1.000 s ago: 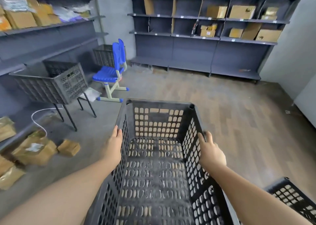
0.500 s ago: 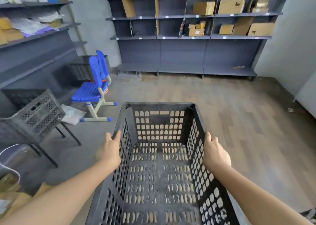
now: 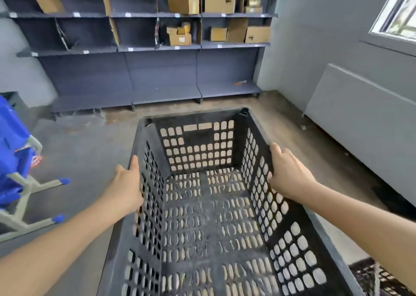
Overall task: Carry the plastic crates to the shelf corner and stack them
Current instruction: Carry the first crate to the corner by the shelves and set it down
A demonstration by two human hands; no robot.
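Left hand (image 3: 126, 185) grips the left rim of the black crate (image 3: 202, 217): thumb lies along the top edge, fingers curl down the outside wall & are hidden there, so their tips can't be seen. Right hand (image 3: 289, 175) grips the right rim the same way, thumb on top pointing fwd, fingers wrapped over the edge w/ tips showing thru the holes on the inside wall. Both forearms run in from the bottom corners, roughly straight, elbows cut off by the frame. Crate is held between the hands, open top up, off the floor (image 3: 94, 142), nothing inside it; floor shows thru the perforated base. Near end of the crate is cut off at the bottom edge. Ahead stands a dark shelf unit (image 3: 157, 70) against the back wall, w/ cardboard boxes (image 3: 183, 2) on its upper levels; box labels too small to read. Blue chair (image 3: 15, 156) at far left, blurred & partly out of frame. Bottom right corner shows a dark perforated thing (image 3: 373, 277), prob. another crate, too cut off to tell. Window (image 3: 398, 9) top right, only partly in view.
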